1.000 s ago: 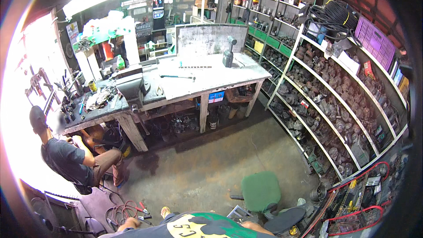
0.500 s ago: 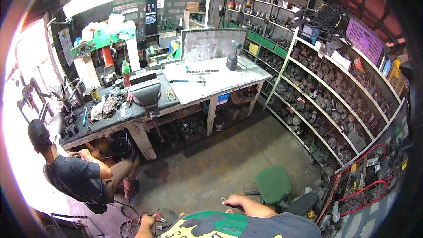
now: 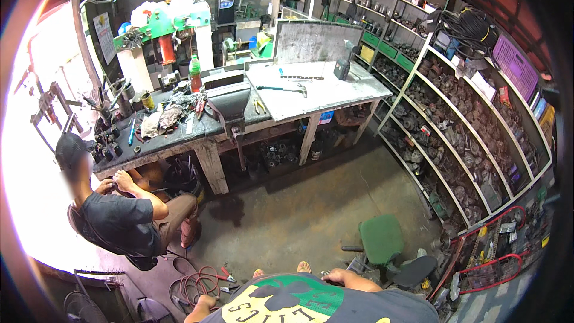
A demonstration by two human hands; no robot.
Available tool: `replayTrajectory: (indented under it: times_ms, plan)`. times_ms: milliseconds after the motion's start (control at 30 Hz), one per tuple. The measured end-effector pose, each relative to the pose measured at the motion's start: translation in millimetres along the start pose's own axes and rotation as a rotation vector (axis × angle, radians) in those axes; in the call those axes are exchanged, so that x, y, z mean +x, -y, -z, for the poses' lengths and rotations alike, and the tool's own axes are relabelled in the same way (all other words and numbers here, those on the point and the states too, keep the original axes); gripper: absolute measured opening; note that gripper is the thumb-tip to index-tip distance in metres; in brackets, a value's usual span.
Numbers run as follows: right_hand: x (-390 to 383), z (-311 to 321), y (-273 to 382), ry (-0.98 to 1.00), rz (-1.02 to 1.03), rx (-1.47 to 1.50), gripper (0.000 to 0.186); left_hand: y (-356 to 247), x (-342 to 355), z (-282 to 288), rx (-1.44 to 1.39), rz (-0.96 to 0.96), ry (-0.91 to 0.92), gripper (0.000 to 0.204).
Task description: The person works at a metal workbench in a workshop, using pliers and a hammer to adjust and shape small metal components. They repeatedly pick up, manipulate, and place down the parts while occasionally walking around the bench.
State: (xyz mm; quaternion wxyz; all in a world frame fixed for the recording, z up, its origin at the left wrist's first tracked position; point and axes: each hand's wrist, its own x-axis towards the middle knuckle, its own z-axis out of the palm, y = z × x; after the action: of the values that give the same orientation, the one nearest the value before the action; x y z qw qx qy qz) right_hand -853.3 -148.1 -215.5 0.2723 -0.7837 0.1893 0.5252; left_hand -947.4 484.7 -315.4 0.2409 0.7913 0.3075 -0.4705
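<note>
While my right hand pinches a light-looking metal piece by its end, I can't judge my left hand.

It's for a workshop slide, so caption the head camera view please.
Left hand and right hand low in frame, facing a cluttered workbench, a seated co-worker and shelves packed with parts.

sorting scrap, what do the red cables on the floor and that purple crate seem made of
Red cables: likely rubber or plastic sheathing, dull, judging by their loose loops; the core is hidden.
Purple crate: probably moulded plastic with a smooth finish, from even colour and openwork.
</note>
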Motion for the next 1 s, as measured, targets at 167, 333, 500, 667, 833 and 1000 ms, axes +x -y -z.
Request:
replayTrajectory:
  times_ms: [167,333,500,667,833,1000]
  plan:
    - [0.0,-14.5,-33.3,-0.002,-0.064,-0.168,0.059,-72.2,-5.2,-10.5,0.163,-0.289,-0.017,0.068]
    - [-6.9,-20.3,-20.9,-0.048,-0.066,0.016,0.064,-125.3,-0.8,13.2,0.251,-0.421,0.041,0.063]
    - [-27.5,-25.6,15.7,-0.082,-0.009,0.239,0.064,-146.3,8.1,59.1,0.251,-0.404,-0.096,0.050]
    - [-46.1,-31.2,25.7,-0.084,0.033,0.216,0.063,-151.3,6.2,88.6,0.136,-0.427,-0.167,0.051]
    - [-41.7,-35.5,1.8,-0.091,0.005,0.157,0.061,-142.4,10.7,78.4,0.265,-0.383,-0.167,0.050]
    - [-28.5,-40.1,-19.0,-0.033,-0.088,0.160,0.059,-119.1,8.7,53.0,0.371,-0.358,-0.037,0.060]
